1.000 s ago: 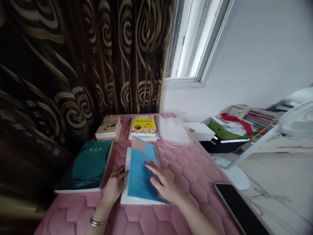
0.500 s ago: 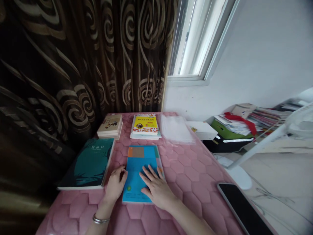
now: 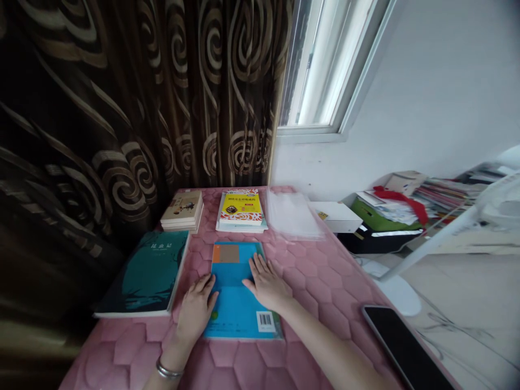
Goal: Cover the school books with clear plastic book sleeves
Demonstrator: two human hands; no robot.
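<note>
A blue book (image 3: 233, 309) lies flat on the pink padded table cover (image 3: 312, 287), its barcode side up, with a clear plastic edge showing along its right side. My left hand (image 3: 197, 304) rests at the book's left edge, fingers outstretched and touching it. Across the upper right part of the cover lies my right hand (image 3: 267, 283), palm down with its fingers extended. Neither hand grips anything. Left of the blue book is a large dark green book (image 3: 152, 276).
Behind stand a stack of beige books (image 3: 182, 211), a stack topped by a yellow book (image 3: 242, 207), and clear plastic sleeves (image 3: 293, 215). A phone (image 3: 402, 344) lies at the right edge. Beyond are a white box (image 3: 337, 215) and a white fan stand (image 3: 400, 292).
My right hand has slid up and to the right over the blue book, uncovering the barcode. My left hand has shifted slightly right, further onto the book's edge.
</note>
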